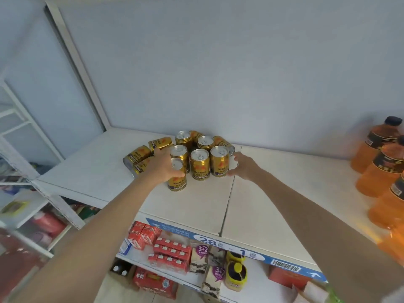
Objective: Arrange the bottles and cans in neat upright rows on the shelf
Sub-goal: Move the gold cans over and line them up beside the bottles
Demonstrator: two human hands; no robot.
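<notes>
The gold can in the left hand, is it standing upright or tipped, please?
Upright: the gold can shows its silver lid on top, base on the shelf, left hand around it.

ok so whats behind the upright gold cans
Behind the upright gold cans, two more cans lie tipped over against the wall. The standing ones cover most of them, so more could be hidden.

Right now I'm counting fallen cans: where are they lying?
The fallen cans lie at the cluster's left edge, behind the left hand on the shelf.
</notes>
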